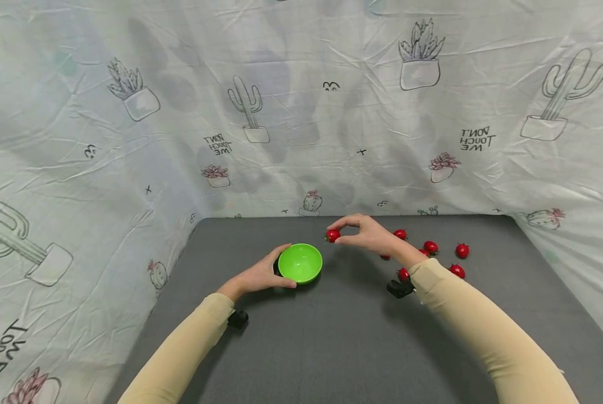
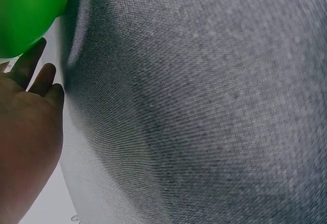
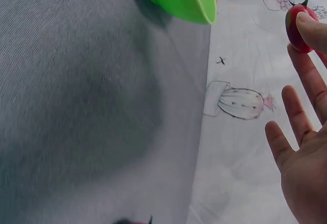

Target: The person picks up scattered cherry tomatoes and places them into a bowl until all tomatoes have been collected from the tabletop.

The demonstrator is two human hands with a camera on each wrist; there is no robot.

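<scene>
A bright green bowl (image 1: 300, 262) stands upright on the grey table, and its inside shows nothing in it. My left hand (image 1: 262, 275) holds it from the left, thumb at the near side and fingers round the far side. In the left wrist view the fingers lie against the bowl's outer wall (image 2: 30, 9). Just right of the bowl and above table height, my right hand (image 1: 364, 234) pinches a cherry tomato (image 1: 333, 235) between thumb and fingertips. The right wrist view shows this tomato (image 3: 298, 27) with its green stem pointing up and the other fingers spread.
Several more cherry tomatoes (image 1: 430, 247) lie scattered on the right part of the grey table (image 1: 321, 348), some partly hidden behind my right forearm. A white cloth (image 1: 291, 112) printed with cacti hangs behind the table and along its sides.
</scene>
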